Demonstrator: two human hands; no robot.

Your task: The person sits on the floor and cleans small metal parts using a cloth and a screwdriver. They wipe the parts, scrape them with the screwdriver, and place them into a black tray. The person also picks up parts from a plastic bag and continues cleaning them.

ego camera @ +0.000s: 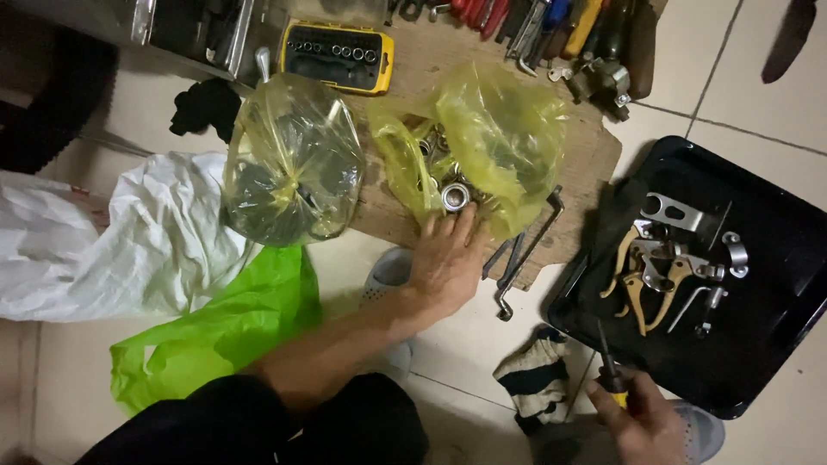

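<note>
Fingers [448, 226] at yellow bag [500, 138] mouth

Both forearms are bare, with no sleeves, watch or rings showing. The left hand [446, 263] and right hand [642, 422] wear no gloves. Dark trousers [258, 426] cover the legs, and pale perforated clogs [388, 271] are on the feet.

The yellow bag [508, 129] is thin, glossy, see-through plastic, holding shiny metal rings [454, 195]. Under it lies rough brown cardboard [594, 155]. On the right, the black tray [775, 344] looks smooth and slightly glossy, carrying dull metal parts [672, 267]. The floor [758, 77] is smooth pale tile.
</note>
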